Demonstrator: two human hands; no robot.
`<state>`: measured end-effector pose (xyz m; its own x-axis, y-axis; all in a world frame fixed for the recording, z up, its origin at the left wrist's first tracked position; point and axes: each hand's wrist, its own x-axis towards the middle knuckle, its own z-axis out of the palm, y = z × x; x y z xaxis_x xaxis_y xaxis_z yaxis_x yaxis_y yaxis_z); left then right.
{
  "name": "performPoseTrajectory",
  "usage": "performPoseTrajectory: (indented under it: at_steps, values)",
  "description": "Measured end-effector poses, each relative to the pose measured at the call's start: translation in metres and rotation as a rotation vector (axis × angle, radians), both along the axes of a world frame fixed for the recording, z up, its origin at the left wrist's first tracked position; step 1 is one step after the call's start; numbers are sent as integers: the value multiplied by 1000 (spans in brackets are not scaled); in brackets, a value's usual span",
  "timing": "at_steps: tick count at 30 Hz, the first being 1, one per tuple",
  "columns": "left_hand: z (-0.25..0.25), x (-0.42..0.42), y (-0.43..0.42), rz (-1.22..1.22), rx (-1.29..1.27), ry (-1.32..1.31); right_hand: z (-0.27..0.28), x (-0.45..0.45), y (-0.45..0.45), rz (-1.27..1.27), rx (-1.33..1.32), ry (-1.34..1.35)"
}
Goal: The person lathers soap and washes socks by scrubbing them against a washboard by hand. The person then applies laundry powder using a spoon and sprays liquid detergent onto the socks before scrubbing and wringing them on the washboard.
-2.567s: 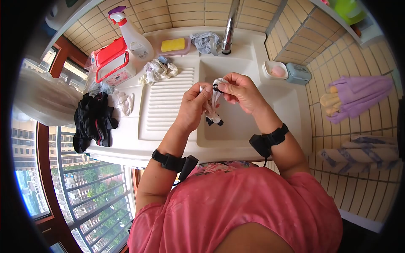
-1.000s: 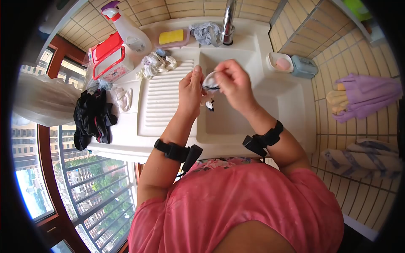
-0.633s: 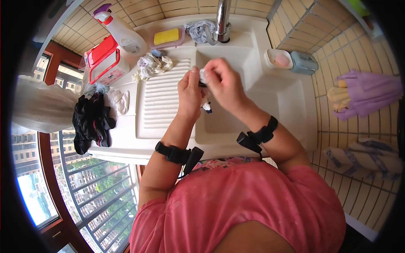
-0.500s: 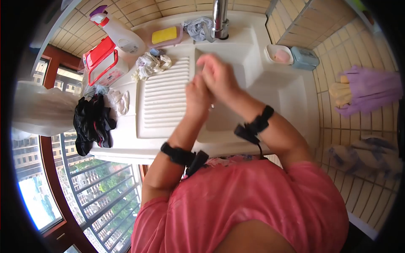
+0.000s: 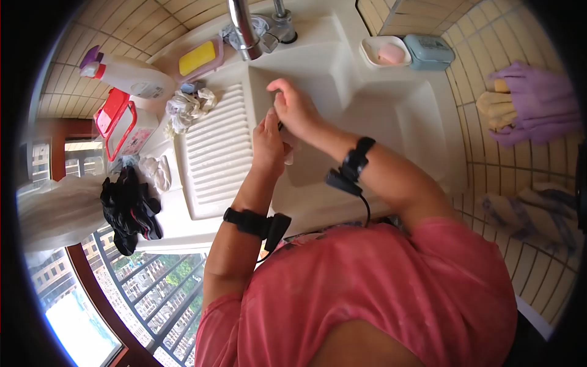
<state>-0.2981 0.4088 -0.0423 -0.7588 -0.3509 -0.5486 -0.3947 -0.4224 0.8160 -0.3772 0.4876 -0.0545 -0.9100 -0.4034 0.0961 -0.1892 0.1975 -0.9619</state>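
Observation:
Over the left edge of the sink basin (image 5: 318, 153), my two hands are together. My left hand (image 5: 269, 145) is closed, fingers pointing up, around something mostly hidden. A pale bit of it shows beside the palm, and a small dark spot shows between the hands. My right hand (image 5: 296, 111) bends over the left fingertips with its fingers curled, pressed on the same thing. What they hold is too covered to name. Left of the hands lies the ribbed washboard (image 5: 220, 147) of the sink. A chrome faucet (image 5: 244, 30) stands beyond them.
At the left are a spray bottle (image 5: 134, 76), a red-lidded box (image 5: 122, 125), crumpled white cloth (image 5: 186, 110) and black clothing (image 5: 129, 205). A yellow sponge (image 5: 197, 57) lies in a tray. Pink soap (image 5: 391, 53) sits in a dish near a blue-grey box (image 5: 429, 51). Purple gloves (image 5: 538, 104) hang at right.
The camera view has turned, so the sink and faucet appear further left. My right hand's fingers have shifted, and a pale bit now shows beside my left palm.

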Motion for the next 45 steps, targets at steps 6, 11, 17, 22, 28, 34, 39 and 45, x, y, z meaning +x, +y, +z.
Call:
performPoseTrajectory:
  at_steps: [6,11,17,22,28,34,39,45]
  values:
    - [-39,11,-2,-6,97,-98,-162,-43,30,-13,175,97]
    - [-66,16,-3,-2,93,-121,-212,-62,82,-178,-125,-867]
    - [-77,6,1,2,55,-177,-42,-41,54,486,-169,-994]
    - [-39,-6,9,12,153,4,-32,-45,60,268,279,-678]
    - [-43,-14,18,60,140,63,-7,7,56,288,-52,-52]
    - [-45,-26,42,-46,-701,489,-17,1,42,-19,96,164]
    - [-32,-16,44,-228,-337,238,-17,-11,59,-64,281,22]
    - [-69,-32,30,-207,-1114,789,15,15,54,48,-110,312]
